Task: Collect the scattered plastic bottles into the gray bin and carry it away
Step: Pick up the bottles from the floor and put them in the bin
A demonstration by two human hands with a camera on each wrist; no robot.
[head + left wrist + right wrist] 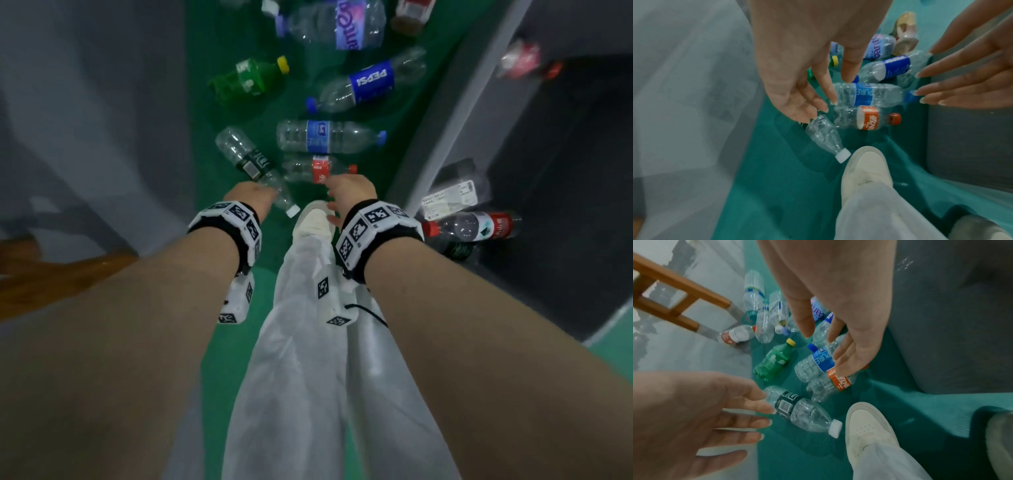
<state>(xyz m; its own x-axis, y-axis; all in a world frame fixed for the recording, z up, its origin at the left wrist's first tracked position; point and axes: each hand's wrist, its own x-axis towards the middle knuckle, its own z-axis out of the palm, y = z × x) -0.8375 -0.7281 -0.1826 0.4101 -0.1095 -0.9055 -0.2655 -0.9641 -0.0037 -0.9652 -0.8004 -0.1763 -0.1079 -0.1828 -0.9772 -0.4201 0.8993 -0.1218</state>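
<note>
Several empty plastic bottles lie on the green floor strip. My left hand (pixel 253 197) (pixel 813 91) reaches down with loose fingers, and its fingertips touch a clear black-label bottle (pixel 251 164) (pixel 797 410) with a white cap. My right hand (pixel 346 192) (pixel 849 353) hovers with straight fingers just over a red-label bottle (pixel 318 169) (pixel 863 117). Beyond these lie a blue-label bottle (pixel 325 136), a Pepsi bottle (pixel 370 82) and a green bottle (pixel 246 80). The gray bin (pixel 455 102) stands at the right and holds a few bottles (pixel 479 226).
My white shoe (pixel 315 219) stands just below the two hands, close to the white cap. A wooden stool frame (pixel 680 287) stands on the gray floor to the left. More bottles (pixel 760 318) lie clustered at the strip's far end.
</note>
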